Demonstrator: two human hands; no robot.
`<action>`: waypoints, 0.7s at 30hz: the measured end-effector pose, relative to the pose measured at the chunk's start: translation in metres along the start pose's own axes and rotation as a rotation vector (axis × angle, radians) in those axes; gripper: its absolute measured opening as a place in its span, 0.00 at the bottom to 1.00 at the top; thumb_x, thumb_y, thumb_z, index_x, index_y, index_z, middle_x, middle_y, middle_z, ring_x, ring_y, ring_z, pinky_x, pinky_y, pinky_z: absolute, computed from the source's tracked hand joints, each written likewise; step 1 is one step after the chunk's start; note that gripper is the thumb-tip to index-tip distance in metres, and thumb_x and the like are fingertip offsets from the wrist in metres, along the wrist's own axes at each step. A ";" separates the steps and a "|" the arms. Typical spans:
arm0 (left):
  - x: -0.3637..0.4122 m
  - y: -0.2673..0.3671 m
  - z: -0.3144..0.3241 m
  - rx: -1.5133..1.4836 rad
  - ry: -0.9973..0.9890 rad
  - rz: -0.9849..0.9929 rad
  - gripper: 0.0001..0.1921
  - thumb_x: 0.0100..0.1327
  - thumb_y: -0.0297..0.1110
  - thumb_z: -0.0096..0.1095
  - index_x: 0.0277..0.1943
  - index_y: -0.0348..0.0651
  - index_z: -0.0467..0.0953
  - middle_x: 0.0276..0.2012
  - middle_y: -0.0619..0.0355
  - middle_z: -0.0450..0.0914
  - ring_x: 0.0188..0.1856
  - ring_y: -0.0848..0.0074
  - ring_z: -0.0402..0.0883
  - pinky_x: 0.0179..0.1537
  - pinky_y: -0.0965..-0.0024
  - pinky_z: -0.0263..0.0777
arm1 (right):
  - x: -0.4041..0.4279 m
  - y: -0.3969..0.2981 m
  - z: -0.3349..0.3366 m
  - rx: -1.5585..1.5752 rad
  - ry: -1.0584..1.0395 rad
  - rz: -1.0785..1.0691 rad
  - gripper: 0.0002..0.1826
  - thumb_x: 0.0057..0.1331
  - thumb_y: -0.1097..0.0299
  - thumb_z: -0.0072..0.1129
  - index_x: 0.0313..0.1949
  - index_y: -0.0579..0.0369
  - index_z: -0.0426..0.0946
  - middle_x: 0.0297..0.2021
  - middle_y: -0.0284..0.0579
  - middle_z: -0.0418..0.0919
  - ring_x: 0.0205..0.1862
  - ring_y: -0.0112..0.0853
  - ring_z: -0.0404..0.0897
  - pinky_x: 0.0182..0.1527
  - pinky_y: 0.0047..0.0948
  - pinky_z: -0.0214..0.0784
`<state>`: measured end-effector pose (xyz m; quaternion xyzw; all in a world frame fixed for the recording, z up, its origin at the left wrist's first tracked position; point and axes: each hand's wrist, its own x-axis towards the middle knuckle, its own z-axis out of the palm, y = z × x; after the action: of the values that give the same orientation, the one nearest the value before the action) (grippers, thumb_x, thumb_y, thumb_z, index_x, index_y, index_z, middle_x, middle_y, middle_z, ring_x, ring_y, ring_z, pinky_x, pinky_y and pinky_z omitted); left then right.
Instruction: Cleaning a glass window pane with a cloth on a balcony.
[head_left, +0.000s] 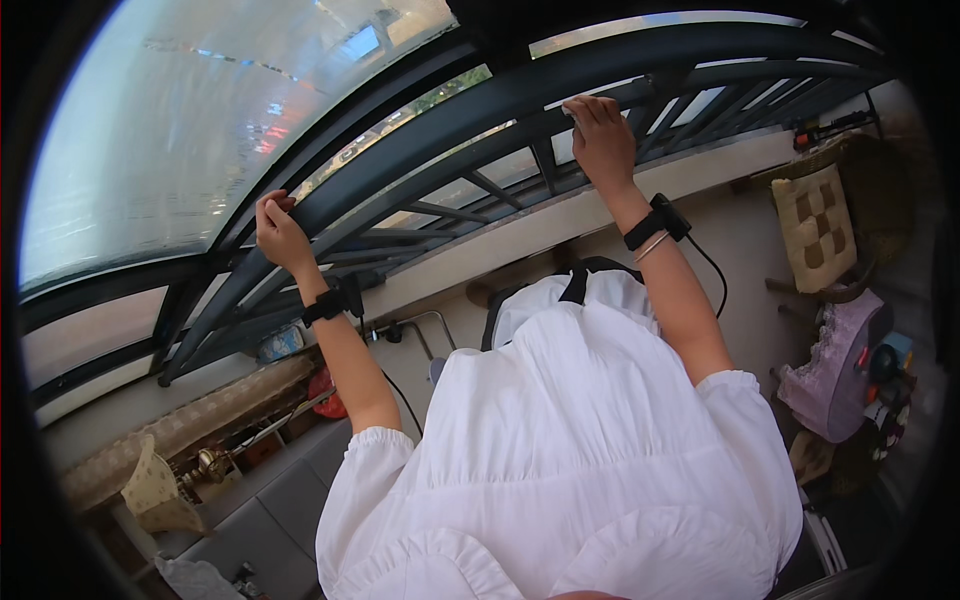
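Note:
My right hand (604, 146) is closed on a small white piece, a cloth or tissue (568, 112), mostly hidden by the fingers. It is up against the dark metal window railing (525, 79). My left hand (282, 231) is raised with its fingers curled, beside the lower edge of the dark window frame (247, 214). Whether those fingers grip the frame cannot be made out. To the upper left is a large glass pane (142, 142), streaked and wet-looking. Both wrists carry black strapped devices with cables.
Below the railing runs a pale sill (517, 236). On the left are a lamp with a patterned shade (161, 491), a grey padded seat (281, 510) and a red bag (328, 394). On the right stand a chair with a checked cushion (816, 229) and a round table with a lilac cloth (829, 367).

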<state>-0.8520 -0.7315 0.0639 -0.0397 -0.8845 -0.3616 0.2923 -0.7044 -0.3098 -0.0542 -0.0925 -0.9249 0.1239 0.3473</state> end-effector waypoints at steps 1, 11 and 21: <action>0.002 0.000 0.000 0.007 0.001 0.000 0.18 0.75 0.37 0.45 0.41 0.41 0.85 0.31 0.58 0.88 0.35 0.73 0.87 0.39 0.70 0.75 | 0.003 0.024 -0.005 -0.045 0.008 0.056 0.14 0.64 0.74 0.60 0.50 0.45 0.78 0.49 0.30 0.78 0.57 0.34 0.75 0.51 0.34 0.76; 0.001 0.012 0.004 0.083 0.022 -0.061 0.19 0.76 0.39 0.44 0.41 0.40 0.85 0.31 0.57 0.88 0.36 0.71 0.87 0.40 0.70 0.76 | 0.003 0.015 0.003 -0.110 0.047 0.105 0.15 0.62 0.76 0.59 0.49 0.53 0.78 0.48 0.40 0.79 0.56 0.40 0.75 0.59 0.33 0.73; -0.001 0.007 0.003 0.064 0.044 -0.040 0.18 0.75 0.40 0.45 0.39 0.43 0.85 0.31 0.59 0.88 0.35 0.73 0.88 0.38 0.69 0.76 | -0.012 -0.082 0.031 0.203 -0.064 -0.023 0.12 0.63 0.73 0.60 0.47 0.50 0.80 0.45 0.36 0.77 0.56 0.37 0.75 0.51 0.31 0.79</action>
<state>-0.8511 -0.7241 0.0657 -0.0047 -0.8896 -0.3395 0.3053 -0.7234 -0.3964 -0.0603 -0.0422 -0.9192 0.2160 0.3266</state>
